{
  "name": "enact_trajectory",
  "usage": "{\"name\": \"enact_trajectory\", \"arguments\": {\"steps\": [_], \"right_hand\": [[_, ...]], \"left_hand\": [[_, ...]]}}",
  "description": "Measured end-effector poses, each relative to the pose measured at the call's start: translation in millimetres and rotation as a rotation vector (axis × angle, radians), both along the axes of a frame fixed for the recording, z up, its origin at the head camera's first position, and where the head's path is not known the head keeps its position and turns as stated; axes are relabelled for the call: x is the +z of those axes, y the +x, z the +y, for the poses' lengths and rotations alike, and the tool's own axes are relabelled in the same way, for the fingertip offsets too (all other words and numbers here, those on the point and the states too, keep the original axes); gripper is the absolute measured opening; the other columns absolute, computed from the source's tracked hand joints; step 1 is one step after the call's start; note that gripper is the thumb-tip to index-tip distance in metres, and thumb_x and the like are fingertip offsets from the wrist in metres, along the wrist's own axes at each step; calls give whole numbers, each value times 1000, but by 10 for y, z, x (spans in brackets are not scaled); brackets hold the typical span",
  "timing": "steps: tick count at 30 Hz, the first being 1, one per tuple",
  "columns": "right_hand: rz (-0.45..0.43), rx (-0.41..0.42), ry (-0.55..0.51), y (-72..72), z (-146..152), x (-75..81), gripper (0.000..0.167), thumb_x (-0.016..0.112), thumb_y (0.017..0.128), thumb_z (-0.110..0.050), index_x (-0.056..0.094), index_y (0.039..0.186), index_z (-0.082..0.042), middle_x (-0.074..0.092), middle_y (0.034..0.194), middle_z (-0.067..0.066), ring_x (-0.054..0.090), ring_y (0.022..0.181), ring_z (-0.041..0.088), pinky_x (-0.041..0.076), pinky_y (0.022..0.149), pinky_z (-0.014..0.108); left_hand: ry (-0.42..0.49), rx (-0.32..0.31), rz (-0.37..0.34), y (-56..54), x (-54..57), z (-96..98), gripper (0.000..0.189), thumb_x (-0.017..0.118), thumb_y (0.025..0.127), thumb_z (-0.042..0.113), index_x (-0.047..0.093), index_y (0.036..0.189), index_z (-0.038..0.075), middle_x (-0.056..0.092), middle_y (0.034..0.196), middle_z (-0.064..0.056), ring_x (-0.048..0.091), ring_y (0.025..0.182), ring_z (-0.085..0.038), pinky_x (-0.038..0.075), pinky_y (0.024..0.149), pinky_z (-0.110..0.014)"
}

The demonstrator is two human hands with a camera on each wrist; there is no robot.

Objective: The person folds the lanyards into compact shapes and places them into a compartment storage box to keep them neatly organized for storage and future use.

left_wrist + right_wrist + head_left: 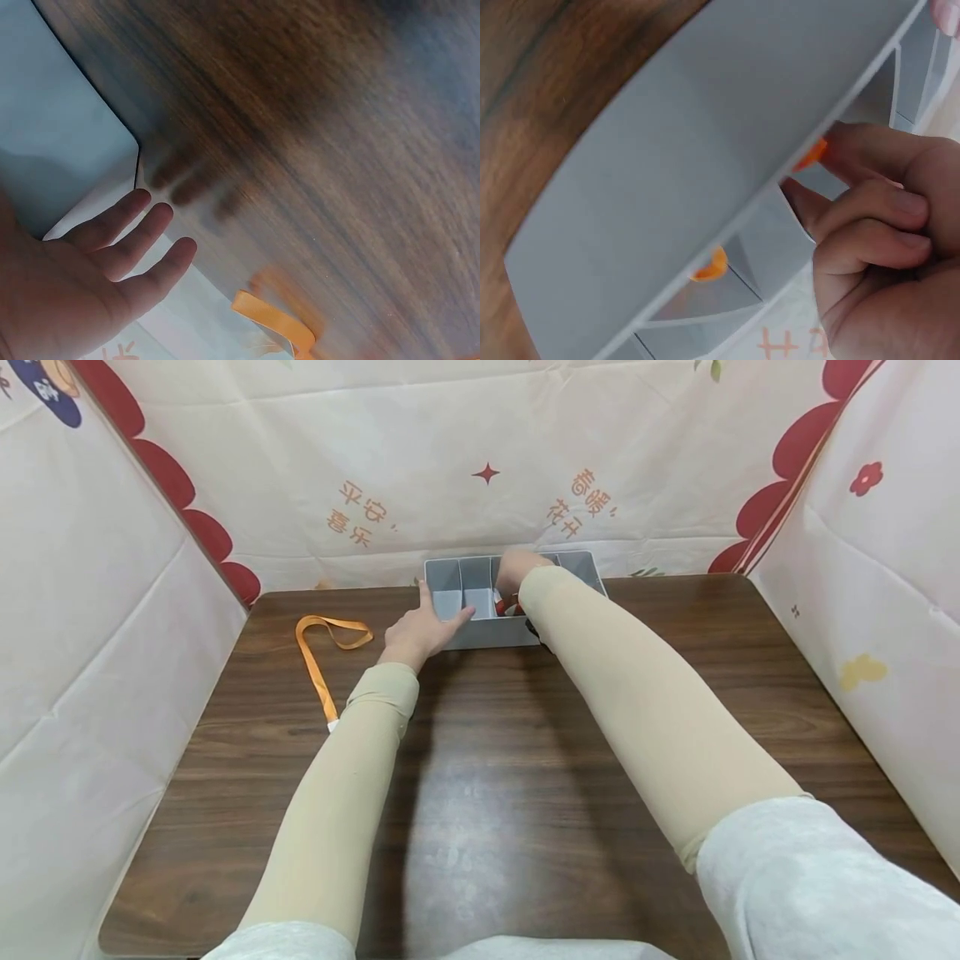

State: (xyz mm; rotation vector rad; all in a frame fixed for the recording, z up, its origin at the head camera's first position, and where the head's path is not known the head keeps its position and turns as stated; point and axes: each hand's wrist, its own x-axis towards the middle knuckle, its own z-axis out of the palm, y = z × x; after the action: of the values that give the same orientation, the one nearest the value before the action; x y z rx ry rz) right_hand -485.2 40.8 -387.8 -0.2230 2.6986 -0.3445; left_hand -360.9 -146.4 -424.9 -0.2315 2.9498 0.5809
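Note:
A grey divided box stands at the far edge of the table. My left hand is at its front left corner, thumb over the front rim, forefinger along the left side; in the left wrist view the other fingers are extended and hold nothing. My right hand reaches down into a middle compartment. There, in the right wrist view, curled fingers pinch a small orange-red thing, whose kind is mostly hidden by the box wall. Another compartment holds an orange piece.
An orange lanyard lies looped on the brown table, left of the box. Printed white cloth hangs behind the box and on both sides. The two compartments at the box's left look bare inside.

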Motion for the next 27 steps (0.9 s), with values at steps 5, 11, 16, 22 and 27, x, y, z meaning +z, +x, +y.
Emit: {"name": "enact_trajectory", "arguments": {"steps": [5, 11, 16, 22, 27], "right_hand": [[49, 76, 87, 79, 37, 33, 17, 61, 96, -7, 77, 90, -8, 71, 103, 10, 67, 81, 26, 56, 65, 36], [96, 206, 244, 219, 69, 42, 16, 60, 100, -14, 76, 98, -11, 71, 109, 10, 63, 93, 28, 53, 75, 40], [93, 301, 328, 325, 87, 64, 22, 54, 104, -21, 71, 115, -11, 70, 124, 11, 60, 102, 28, 54, 90, 45], [65, 331, 348, 354, 95, 153, 22, 50, 103, -18, 70, 108, -12, 69, 122, 11, 60, 101, 29, 53, 88, 45], [32, 277, 283, 261, 98, 203, 12, 65, 98, -16, 75, 101, -12, 75, 104, 8, 66, 87, 25, 54, 74, 41]], "left_hand": [[10, 0, -1, 3, -3, -2, 119, 31, 89, 96, -15, 171, 22, 76, 111, -19, 73, 105, -31, 52, 74, -47], [19, 5, 6, 2, -20, -4, 119, 32, 89, 96, -12, 171, 22, 75, 118, -20, 73, 109, -31, 52, 75, -47], [25, 5, 4, 4, -29, -7, 119, 32, 89, 95, -12, 171, 21, 74, 123, -20, 73, 113, -32, 54, 78, -49], [35, 3, 2, -5, -19, -10, 119, 32, 90, 95, -14, 171, 21, 73, 129, -21, 72, 118, -33, 56, 84, -51], [36, 1, 1, -3, -13, -6, 119, 34, 90, 94, -13, 171, 20, 74, 127, -21, 72, 116, -32, 54, 78, -47]]}}
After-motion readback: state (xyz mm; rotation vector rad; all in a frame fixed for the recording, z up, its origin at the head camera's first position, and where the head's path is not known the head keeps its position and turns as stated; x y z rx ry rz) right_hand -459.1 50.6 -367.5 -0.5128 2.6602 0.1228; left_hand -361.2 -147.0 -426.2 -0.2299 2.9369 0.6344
